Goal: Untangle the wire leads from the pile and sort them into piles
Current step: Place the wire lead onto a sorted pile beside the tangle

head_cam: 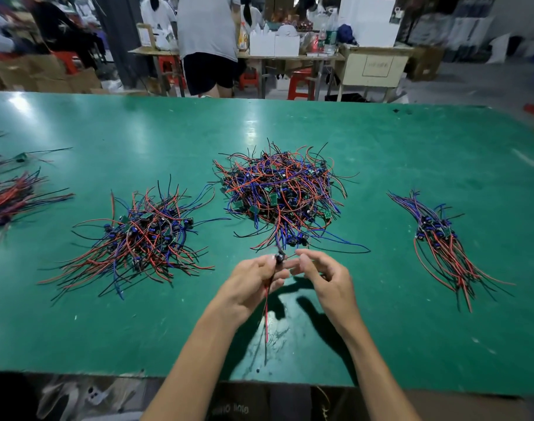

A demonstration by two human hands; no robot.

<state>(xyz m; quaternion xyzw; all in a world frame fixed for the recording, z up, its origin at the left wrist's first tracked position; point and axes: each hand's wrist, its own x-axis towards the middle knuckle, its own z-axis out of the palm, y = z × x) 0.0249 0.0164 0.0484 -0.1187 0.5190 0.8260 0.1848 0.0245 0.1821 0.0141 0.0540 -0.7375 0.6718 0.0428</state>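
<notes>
Grip: your left hand (pixel 253 281) pinches 1 small black module with thin red and black leads (pixel 278 259); right hand (pixel 322 273) loosely curled beside it, contact unclear | Location: just before the tangled central pile (pixel 278 192) | Handling: light, floppy, snag-prone; hold the module, not the wires.

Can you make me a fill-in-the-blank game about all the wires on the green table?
1. The table top is the colour ____.
2. The big tangled pile sits in the ____ of the table.
3. The left hand holds a lead with a ____ wire hanging down.
4. The neat small pile lies on the ____ side.

Missing words: green; middle; red; right
</notes>
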